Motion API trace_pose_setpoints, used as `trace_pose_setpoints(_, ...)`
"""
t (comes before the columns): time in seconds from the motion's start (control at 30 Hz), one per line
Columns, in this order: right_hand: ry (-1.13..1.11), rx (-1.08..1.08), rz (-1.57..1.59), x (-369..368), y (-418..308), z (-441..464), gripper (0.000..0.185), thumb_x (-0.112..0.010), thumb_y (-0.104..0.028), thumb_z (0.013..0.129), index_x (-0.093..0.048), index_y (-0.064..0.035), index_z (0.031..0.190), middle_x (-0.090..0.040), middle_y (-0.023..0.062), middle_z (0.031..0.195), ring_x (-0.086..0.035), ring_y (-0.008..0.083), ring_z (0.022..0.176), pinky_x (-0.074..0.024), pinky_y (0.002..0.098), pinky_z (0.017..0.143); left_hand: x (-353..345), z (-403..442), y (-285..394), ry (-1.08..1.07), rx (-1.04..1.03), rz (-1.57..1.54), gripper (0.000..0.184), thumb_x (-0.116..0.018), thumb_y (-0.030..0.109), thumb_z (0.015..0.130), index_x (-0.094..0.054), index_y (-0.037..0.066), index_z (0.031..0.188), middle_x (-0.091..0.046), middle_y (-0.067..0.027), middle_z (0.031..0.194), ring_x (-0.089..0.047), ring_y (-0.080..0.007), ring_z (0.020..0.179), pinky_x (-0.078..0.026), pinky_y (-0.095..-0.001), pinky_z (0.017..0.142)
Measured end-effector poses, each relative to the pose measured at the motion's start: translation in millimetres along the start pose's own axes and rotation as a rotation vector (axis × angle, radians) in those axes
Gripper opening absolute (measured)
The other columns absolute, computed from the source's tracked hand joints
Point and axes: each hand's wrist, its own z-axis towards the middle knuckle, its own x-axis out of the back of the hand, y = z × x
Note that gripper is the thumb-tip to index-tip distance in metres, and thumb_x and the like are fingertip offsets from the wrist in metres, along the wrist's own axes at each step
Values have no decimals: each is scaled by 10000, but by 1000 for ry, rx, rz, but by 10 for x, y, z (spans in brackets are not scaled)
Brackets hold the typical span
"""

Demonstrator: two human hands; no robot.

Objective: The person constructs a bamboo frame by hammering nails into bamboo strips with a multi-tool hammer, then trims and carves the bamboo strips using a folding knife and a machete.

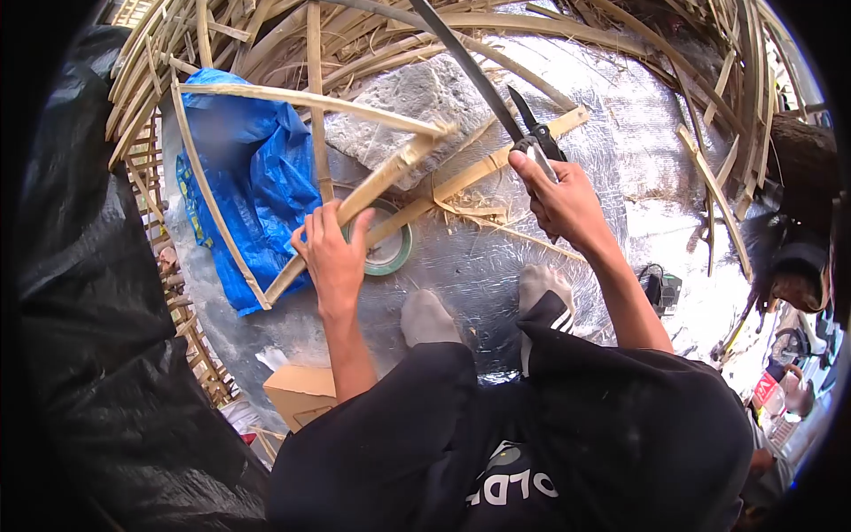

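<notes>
My left hand (332,257) grips a split bamboo strip (383,182), thumb on one side and fingers on the other. The strip slants up to the right, its far end over a rough grey stone block (403,106). Thinner strips (206,191) join it in a triangle outline. My right hand (567,199) is closed round the handle of a machete (470,66), whose long blade points up and left. Just beyond that hand is a black-bladed knife (525,108); whether the hand touches it is unclear. Another bamboo strip (496,167) lies across the floor beneath.
A blue plastic bag (266,168) lies at left, and a roll of tape (401,257) is behind my left hand. Bamboo strips (550,35) pile along the back. My feet stand on silver foil sheeting (470,248). A cardboard box (301,390) sits lower left.
</notes>
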Motion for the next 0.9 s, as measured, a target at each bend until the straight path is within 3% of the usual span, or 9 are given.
trace_pose_setpoints(0.07, -3, -3, 23, 18, -16, -19, 544, -679, -558, 930, -461, -159, 632, -380, -94, 506, -358, 26, 412, -261, 240, 390, -58, -13, -177, -132, 47, -224, 462, -689, 403, 933, -623, -3, 1144, -634, -219, 1056, -583, -392, 1045, -461, -443, 941)
trace_pose_setpoints(0.1, -7, -1, 12, 33, -33, -37, 547, -676, -558, 931, -456, -159, 628, -383, -95, 506, -364, 25, 418, -264, 237, 397, 30, -6, -154, -39, -60, -202, 365, -650, 333, 975, -630, -7, 1106, -652, -243, 989, -631, -414, 949, -508, -460, 817)
trace_pose_setpoints(0.23, 22, 21, -13, 91, -92, -87, 555, -677, -551, 934, -449, -154, 622, -396, -90, 509, -380, 29, 425, -274, 236, 410, 738, 115, -119, 191, -247, -19, 394, -630, 365, 983, -631, -19, 1070, -674, -212, 839, -676, -398, 694, -530, -445, 587)
trace_pose_setpoints(0.4, 22, 71, 42, 131, -255, -262, 556, -673, -549, 937, -442, -151, 625, -405, -84, 512, -392, 29, 419, -287, 234, 397, 2459, 371, -120, 180, -244, 136, 497, -430, 434, 1074, -641, -13, 1025, -569, -217, 710, -599, -420, 615, -442, -465, 550)
trace_pose_setpoints(0.47, 29, 92, 75, 169, -261, -273, 557, -671, -550, 937, -442, -148, 628, -406, -83, 514, -397, 31, 408, -289, 231, 379, 3293, 443, -116, 26, -209, 301, 573, -391, 475, 1077, -595, -21, 875, -471, -165, 646, -439, -300, 495, -320, -388, 494)
trace_pose_setpoints(0.57, 11, 119, 163, 142, -327, -294, 518, -683, -528, 939, -472, -138, 671, -407, -85, 526, -395, 25, 405, -286, 221, 369, 3925, 633, -168, 51, -264, 575, 558, -463, 467, 1058, -598, -26, 833, -438, -114, 626, -358, -215, 533, -355, -400, 674)
trace_pose_setpoints(0.67, -4, 116, 194, 103, -364, -344, 510, -678, -518, 946, -480, -132, 678, -405, -85, 529, -389, 24, 406, -283, 223, 371, 3957, 1246, 165, -445, -49, 537, 596, -464, 456, 1057, -662, -55, 821, -483, -148, 618, -423, -223, 558, -382, -399, 690)
trace_pose_setpoints(0.73, -2, 117, 228, 111, -360, -361, 510, -673, -515, 950, -481, -129, 679, -404, -85, 528, -385, 26, 406, -279, 226, 371, 3474, 1509, 167, -586, -170, 394, 688, -465, 504, 1043, -586, -70, 685, -430, -143, 568, -427, -253, 535, -382, -430, 621)
trace_pose_setpoints(0.9, -55, 51, 129, 122, -212, -421, 516, -654, -517, 963, -475, -128, 674, -411, -73, 522, -388, 39, 411, -283, 241, 384, 2111, 1946, 174, -769, -253, 341, 811, -466, 639, 992, -525, -83, 628, -406, -169, 522, -402, -302, 477, -378, -474, 533)
